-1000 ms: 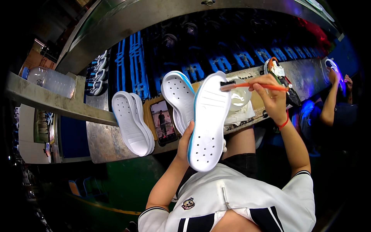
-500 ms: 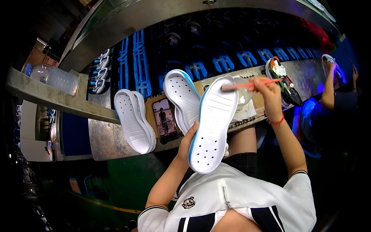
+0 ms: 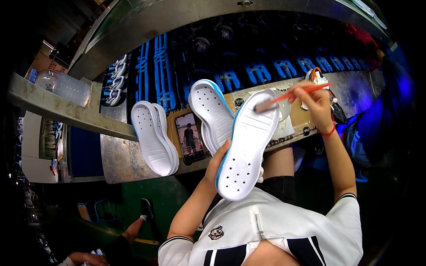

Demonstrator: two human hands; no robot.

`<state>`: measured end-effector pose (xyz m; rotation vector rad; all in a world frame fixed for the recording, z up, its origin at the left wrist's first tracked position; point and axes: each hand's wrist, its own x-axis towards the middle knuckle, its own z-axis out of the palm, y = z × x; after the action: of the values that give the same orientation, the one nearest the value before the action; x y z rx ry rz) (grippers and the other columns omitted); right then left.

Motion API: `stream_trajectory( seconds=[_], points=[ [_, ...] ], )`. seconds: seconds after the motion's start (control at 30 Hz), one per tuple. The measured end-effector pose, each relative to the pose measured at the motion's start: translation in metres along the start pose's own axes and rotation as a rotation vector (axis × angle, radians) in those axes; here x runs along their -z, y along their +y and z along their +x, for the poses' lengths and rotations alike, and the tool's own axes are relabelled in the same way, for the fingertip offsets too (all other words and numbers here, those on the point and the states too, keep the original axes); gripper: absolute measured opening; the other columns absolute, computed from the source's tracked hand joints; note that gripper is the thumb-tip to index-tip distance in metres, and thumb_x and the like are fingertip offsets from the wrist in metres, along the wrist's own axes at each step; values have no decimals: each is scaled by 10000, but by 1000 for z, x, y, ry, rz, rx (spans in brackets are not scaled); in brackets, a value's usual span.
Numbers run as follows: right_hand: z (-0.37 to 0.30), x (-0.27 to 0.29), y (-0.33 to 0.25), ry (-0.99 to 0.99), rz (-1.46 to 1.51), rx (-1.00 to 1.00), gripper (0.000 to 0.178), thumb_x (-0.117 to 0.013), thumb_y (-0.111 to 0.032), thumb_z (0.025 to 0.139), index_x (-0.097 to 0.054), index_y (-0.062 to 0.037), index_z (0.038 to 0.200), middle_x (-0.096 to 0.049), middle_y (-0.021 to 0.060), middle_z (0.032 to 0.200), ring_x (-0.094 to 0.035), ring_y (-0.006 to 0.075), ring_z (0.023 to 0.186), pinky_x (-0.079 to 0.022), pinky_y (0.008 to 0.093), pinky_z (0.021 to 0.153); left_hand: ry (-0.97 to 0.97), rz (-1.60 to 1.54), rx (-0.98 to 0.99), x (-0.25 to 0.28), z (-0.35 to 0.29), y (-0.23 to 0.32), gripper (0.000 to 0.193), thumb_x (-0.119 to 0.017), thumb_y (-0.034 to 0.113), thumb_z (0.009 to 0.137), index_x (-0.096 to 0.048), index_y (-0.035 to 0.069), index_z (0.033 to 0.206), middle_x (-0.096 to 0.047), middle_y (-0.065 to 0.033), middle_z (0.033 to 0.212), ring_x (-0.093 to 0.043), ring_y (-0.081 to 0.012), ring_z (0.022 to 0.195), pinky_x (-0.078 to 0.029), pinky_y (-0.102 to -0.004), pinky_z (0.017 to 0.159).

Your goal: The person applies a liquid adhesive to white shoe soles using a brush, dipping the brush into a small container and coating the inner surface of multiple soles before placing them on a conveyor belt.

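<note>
I have the left hand (image 3: 215, 165) clasping a white sole (image 3: 248, 146) mid-scene, thumb (image 3: 223, 148) at its left edge and the other fingers mostly hidden, while my right hand (image 3: 316, 103) pinches an orange brush (image 3: 315, 88), blurred bristles (image 3: 265, 106) over the sole's far end, with a phone (image 3: 190, 137) lying left.
</note>
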<state>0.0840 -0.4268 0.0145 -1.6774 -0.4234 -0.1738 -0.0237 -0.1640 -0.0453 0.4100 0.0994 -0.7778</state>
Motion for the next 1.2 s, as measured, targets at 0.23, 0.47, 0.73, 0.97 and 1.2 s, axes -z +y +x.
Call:
stream_trajectory(
  seconds=[0.23,0.47,0.73,0.97,1.2],
  points=[
    [-3,0,0,-20,-327,159,109,-591,-49,875,-665,20,916,-659,83,821,-628,159,776,-482,273,723,38,84,-95,-3,3,5,707,-346,523,931,-341,-47,1349,-573,-249,1107,-632,-347,944,-543,-470,789],
    [-46,-33,-16,-143,-143,88,120,-584,-55,875,-671,21,907,-670,88,776,-625,154,738,-475,271,669,200,294,-372,-13,13,7,667,-311,507,940,-358,-36,1324,-599,-203,1071,-669,-275,855,-583,-400,694],
    [-5,-5,7,108,24,-154,211,-556,-106,910,-651,80,940,-672,100,793,-642,150,736,-497,266,736,35,96,-104,-16,2,5,634,-341,485,958,-366,-15,1349,-580,-206,1158,-640,-275,988,-540,-388,851],
    [-24,-26,-5,9,-148,142,123,-567,-38,887,-645,39,942,-674,103,811,-633,165,759,-494,271,699,100,292,-267,-19,6,15,642,-339,484,949,-359,-26,1337,-580,-201,1122,-652,-279,917,-557,-399,787],
    [-61,-44,-28,-121,-313,318,118,-628,1,808,-675,-1,915,-684,66,782,-612,182,723,-479,272,636,357,580,-679,-12,27,30,610,-374,477,957,-377,-12,1321,-571,-163,1142,-613,-199,984,-501,-326,848]
  ],
)
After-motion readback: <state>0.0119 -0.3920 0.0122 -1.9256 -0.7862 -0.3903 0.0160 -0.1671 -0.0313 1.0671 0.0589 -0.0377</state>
